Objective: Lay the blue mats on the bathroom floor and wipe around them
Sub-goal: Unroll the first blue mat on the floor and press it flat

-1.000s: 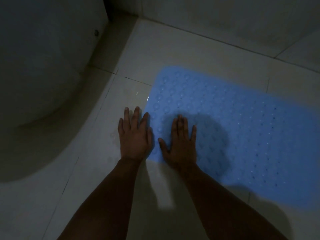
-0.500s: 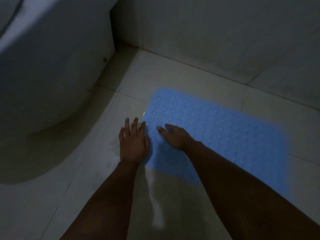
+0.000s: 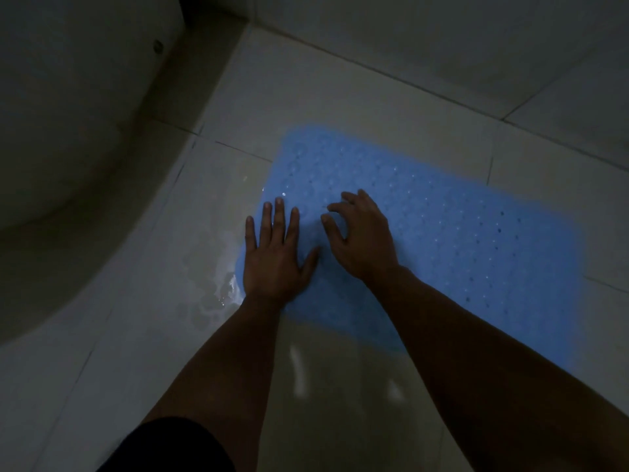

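Observation:
A light blue mat [image 3: 452, 229] with small holes and bumps lies flat on the pale tiled bathroom floor [image 3: 340, 107], running from the middle toward the right. My left hand [image 3: 275, 253] lies palm down with straight fingers across the mat's left edge, partly on wet tile. Just to its right my right hand [image 3: 360, 236] rests on the mat with its fingers bent, fingertips touching the surface; it holds nothing. The room is dim.
A large rounded white fixture [image 3: 75, 124] fills the upper left and curves close to the mat's left end. A thin film of water [image 3: 218, 281] glistens on the tiles beside my left hand. The tiled wall base [image 3: 442, 39] runs along the far side.
My left hand has shifted slightly rightward onto the mat's edge. My right hand, flat a second ago, has slid along the mat and now has bent fingers. The camera has moved a little.

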Available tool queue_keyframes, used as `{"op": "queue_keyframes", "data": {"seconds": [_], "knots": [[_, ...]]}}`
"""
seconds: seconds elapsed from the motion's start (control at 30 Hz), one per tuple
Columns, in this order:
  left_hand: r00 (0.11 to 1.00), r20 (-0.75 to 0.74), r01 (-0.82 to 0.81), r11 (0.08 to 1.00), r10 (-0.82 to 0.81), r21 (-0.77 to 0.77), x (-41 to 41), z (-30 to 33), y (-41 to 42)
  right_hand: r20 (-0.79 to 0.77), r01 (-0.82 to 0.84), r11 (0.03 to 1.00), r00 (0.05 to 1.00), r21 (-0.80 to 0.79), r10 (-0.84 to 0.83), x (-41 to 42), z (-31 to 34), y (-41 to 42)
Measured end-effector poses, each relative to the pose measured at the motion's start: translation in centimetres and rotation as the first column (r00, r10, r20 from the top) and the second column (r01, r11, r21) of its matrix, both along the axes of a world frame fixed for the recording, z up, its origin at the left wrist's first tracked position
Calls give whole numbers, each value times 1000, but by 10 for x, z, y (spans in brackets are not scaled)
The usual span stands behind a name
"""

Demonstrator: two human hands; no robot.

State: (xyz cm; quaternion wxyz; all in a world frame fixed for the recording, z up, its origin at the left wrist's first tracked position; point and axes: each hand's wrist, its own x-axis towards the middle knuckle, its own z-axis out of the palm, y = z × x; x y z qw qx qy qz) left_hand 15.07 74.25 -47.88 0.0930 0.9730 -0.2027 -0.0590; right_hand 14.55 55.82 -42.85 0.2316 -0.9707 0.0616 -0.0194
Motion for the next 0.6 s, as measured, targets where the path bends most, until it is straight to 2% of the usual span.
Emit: {"op": "queue_keyframes", "data": {"seconds": [0.17,0.33,0.4,0.47,0.53,0.6], "knots": [[1000,-10,-9,1000,9,-10,-1,0,0,19,46,999,999,-7,-46,-14,-6,2],[1000,-9,13,1000,-13,0,-1,-1,1,135,43,999,990,-10,-41,-31,-21,6],[998,-65,14,1000,-14,-4,-2,-1,2,114,45,999,992,-11,-43,-40,-23,7],[979,-203,7,1000,-11,-19,10,7,2,-22,73,997,997,-37,-74,-44,-13,3],[916,-400,33,999,-21,23,28,39,5,-259,140,990,955,-34,-144,-50,17,-4],[934,-348,118,987,-74,106,36,89,8,-438,205,978,877,-34,-199,-62,63,-16]]}}
